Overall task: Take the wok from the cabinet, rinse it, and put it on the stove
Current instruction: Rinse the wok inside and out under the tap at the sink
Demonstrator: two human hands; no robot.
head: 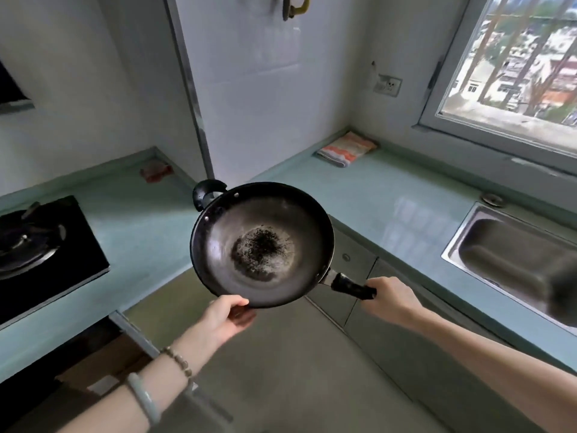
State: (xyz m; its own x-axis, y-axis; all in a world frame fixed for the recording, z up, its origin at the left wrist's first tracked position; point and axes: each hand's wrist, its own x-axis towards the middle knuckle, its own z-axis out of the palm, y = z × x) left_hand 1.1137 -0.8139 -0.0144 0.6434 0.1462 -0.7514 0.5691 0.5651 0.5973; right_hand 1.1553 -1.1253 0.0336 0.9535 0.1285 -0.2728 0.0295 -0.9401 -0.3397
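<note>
Wok (262,245): held in mid-air over the floor, in the corner between the two runs of worktop (390,195). Mouth up, tipped a little toward the camera. Dark crusted patch (259,248) in the middle of the bowl; it looks dry. Short loop grip (207,192) on the far rim.

Right hand (390,295): fingers curled tight round the end of the long handle (352,287). Left hand (224,317): cupped under the near rim, thumb lying on top of the rim, pinching the edge. Both hands share the load.

Sink (462,232): set into the worktop to the right, well apart from the wok. No tap in view. Stove (46,245): on the left worktop, burner bare. Folded cloth (346,150) in the far corner under the window.

Step, as judged: the wok is out and the rinse is not yet begun, so the carry goes right, to the sink, not left.

To do it well:
- Swing handle-first to the right and lift the bowl clear of the worktop edge.
- Hold the rim level until it is over the basin, so loose crust does not spill on the floor.
- Lower it into the basin before freeing the left hand for the tap; the right hand alone on the handle end has poor leverage.
- Tilt toward the drain when rinsing.
</note>
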